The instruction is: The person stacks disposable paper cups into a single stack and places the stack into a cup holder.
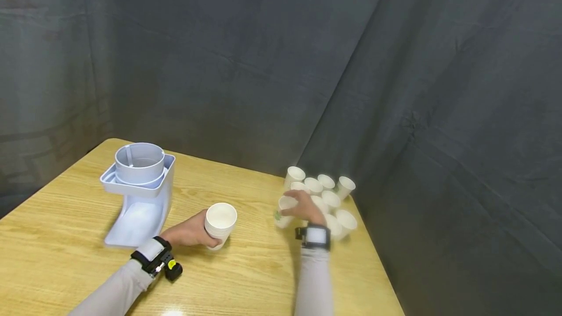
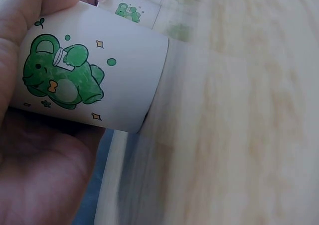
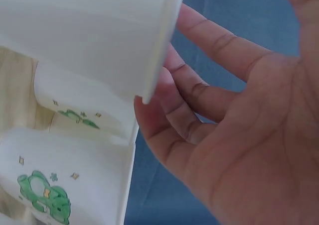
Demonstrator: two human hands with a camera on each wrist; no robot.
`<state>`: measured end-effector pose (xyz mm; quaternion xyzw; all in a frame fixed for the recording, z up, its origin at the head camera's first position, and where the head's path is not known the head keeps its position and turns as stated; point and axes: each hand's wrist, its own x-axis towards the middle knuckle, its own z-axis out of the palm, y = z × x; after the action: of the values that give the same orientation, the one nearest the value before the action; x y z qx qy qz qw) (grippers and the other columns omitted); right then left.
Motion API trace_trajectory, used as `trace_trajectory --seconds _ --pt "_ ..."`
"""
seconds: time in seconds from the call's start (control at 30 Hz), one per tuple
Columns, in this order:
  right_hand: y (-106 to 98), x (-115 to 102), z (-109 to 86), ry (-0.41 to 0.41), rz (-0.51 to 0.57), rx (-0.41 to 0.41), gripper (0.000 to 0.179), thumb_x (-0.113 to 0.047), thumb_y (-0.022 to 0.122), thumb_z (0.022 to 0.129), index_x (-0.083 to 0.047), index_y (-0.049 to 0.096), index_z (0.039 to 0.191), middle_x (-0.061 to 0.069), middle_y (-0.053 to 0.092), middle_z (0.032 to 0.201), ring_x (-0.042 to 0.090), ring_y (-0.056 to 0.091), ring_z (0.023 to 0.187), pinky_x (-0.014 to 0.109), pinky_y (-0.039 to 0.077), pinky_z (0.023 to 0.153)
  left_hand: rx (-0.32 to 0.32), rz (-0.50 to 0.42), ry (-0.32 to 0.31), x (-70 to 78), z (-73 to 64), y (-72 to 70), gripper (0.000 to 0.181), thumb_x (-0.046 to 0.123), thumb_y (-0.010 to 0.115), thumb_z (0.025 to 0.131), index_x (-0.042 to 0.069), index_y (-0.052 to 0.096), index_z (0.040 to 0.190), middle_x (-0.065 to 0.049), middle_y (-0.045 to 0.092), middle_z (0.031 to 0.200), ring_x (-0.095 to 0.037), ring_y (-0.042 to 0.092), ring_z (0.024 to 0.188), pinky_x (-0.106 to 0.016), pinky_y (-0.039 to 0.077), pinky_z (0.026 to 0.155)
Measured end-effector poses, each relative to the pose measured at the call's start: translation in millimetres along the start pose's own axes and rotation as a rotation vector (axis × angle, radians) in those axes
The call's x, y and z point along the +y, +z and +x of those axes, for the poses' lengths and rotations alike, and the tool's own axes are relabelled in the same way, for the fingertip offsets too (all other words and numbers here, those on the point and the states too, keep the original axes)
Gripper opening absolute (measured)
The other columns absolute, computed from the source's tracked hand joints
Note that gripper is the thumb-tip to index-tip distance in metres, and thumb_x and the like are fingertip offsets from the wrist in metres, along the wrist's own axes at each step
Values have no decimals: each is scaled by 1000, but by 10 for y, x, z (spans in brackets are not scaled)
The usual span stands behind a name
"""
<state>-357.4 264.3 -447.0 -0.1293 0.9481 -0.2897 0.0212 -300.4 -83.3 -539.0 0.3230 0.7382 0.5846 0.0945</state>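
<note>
Backdrop: a dark grey curtain hangs behind and to the right of the wood-grained counter

Left hand: my left hand grips one stack of paper cups, thumb on the near side, mouths up; I judge this side hold keeps the nested cups together and leaves the top rim free

Cups in the stack: several rims show, packed too tightly for me to count surely

Print: a green bear faces out from the stack

Right hand: my right hand is at the loose cups, fingers bent at the rim of one front cup; whether they pinch it I cannot tell

Loose cups: about ten paper cups in the cluster, near the counter's right edge; blur and my hand hide the exact number; they stand close, probably to stay within one reach

Stand: one pale plastic stand on my left, well apart from the cluster, bearing one round collar on top

Wrists: two black straps, one on each
</note>
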Motion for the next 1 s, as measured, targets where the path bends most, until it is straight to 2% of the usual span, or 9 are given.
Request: trace_trajectory --seconds 0.17,0.43,0.67,0.8,1.0 --pt "39 -46 43 -39 7 -36 71 -23 89 73 -3 61 135 17 61 139 37 54 131 55 40 111 -2 -4 11 3 1 3 77 6 84 74 -4 44 139 -16 61 124 -20 59 110 -27 45 98" --pt "110 -111 64 -63 -7 -43 71 -27 88 73 -3 62 135 16 62 137 38 55 128 56 42 108 -3 8 15 19 -11 -9 77 7 84 75 -4 43 140 -16 60 125 -18 58 110 -27 44 98" --pt "191 -320 53 -88 -49 -68 66 -28 86 76 -2 61 132 17 65 131 34 61 117 50 48 100 3 13 1 32 -29 -3 78 8 85 75 -5 43 140 -17 60 125 -24 58 112 -37 44 100" --pt "296 -443 90 -108 -62 -87 64 -30 84 77 -3 62 131 15 67 126 29 62 111 44 51 94 1 16 1 37 -41 -18 78 8 84 75 -5 43 140 -17 61 125 -23 58 111 -32 45 98" --pt "405 -602 127 -114 -74 -122 63 -32 83 79 -6 61 132 12 67 124 25 62 108 41 51 93 4 11 -3 27 -48 -45 78 9 84 75 -5 43 140 -17 61 125 -21 58 111 -33 44 99"
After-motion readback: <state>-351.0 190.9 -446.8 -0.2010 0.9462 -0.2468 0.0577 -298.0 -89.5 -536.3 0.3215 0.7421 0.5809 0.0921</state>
